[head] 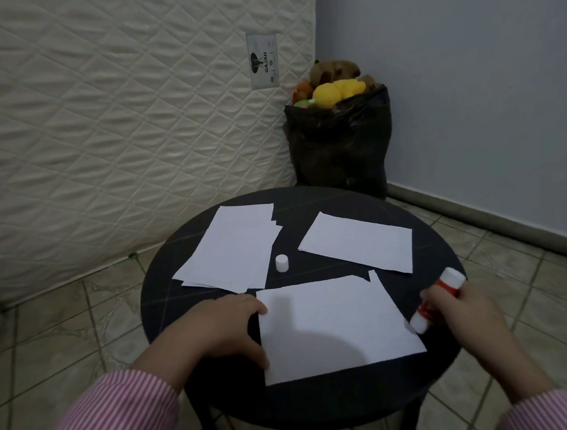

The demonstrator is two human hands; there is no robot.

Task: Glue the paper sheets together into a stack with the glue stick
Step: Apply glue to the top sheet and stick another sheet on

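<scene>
Gripping uncapped red-white glue stick (438,299) right hand (463,316); left hand (229,329) flat on sheet (333,325).

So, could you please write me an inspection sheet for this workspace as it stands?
Surface: round black table on a tiled floor.
Job's things: fanned pile of sheets far left; single sheet far right; near stack in front, a lower sheet's corner showing at its far right; white cap upright between the far papers.
Clutter: nothing seen.
Grippers: left hand rests on the near stack's left edge; right hand grips the uncapped glue stick at its right edge.
Cables: nothing seen.
Surroundings: quilted mattress against the wall; black bag of plush toys in the corner.
</scene>
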